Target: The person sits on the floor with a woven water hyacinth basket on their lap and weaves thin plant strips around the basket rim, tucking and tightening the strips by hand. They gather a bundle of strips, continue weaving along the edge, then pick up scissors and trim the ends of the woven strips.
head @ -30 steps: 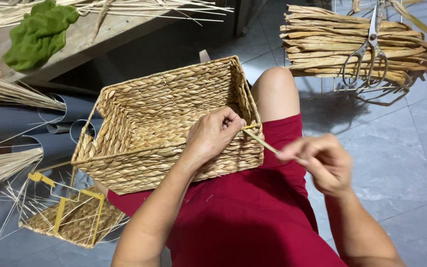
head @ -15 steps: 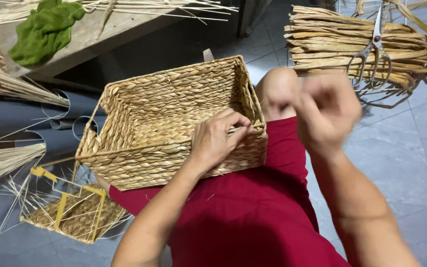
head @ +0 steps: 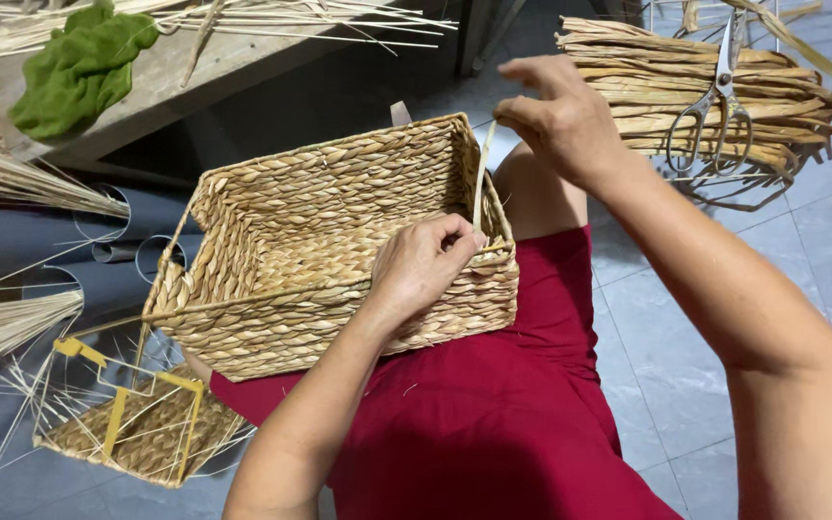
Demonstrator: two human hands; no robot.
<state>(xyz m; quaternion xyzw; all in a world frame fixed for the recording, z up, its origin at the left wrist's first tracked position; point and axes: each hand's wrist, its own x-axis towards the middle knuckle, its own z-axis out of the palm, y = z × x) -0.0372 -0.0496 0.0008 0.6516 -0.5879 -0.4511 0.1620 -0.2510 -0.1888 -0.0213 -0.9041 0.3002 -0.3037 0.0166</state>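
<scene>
Head view shows a rectangular woven basket (head: 320, 241) resting on the person's lap, nothing lying inside it. Left hand (head: 423, 265) pinches the basket's rim at the near right corner, while the right hand (head: 560, 116) grips a thin straw strand (head: 481, 173) rising from that rim. Scissors (head: 715, 101) lie on a bundle of dried fibre (head: 628, 82) on the floor.

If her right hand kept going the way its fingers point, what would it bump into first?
The right hand points left and slightly down, holding a strip. Straight on, it would probably meet the basket's far rim first, though depth is unclear.

light: soft, even daylight | shadows: faint, diffuse | glare: mild floor sheen | focus: sharp
</scene>
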